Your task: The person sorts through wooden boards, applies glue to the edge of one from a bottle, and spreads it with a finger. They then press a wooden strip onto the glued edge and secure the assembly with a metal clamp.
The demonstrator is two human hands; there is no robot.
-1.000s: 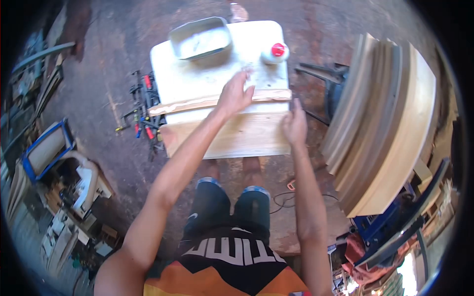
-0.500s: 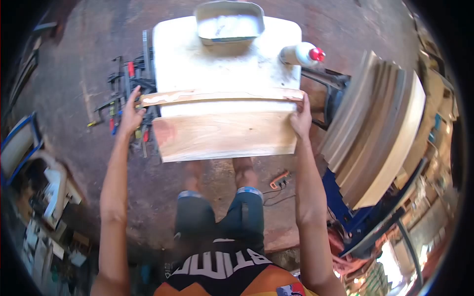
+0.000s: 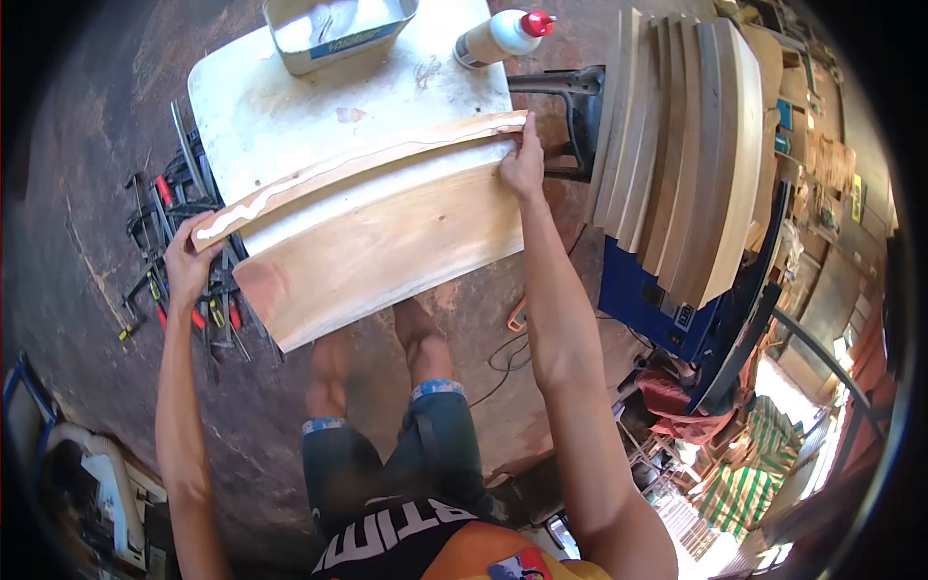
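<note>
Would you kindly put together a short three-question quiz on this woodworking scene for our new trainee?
1. True or false: the left hand and right hand hold opposite ends of the narrow curved wooden strip with a white glue line.
2. What colour is the cap of the white plastic glue bottle?
3. Which lies under the strip? A) wide curved wooden board B) metal tray

Key: 1 true; 2 red; 3 A.

This is a woodworking workshop: curved wooden boards (image 3: 677, 145) stand stacked at the right, clamps (image 3: 179, 261) lie on the dirt floor (image 3: 87, 145), and a glue bottle (image 3: 498, 34) rests at the white table (image 3: 290, 126)'s far right corner.
</note>
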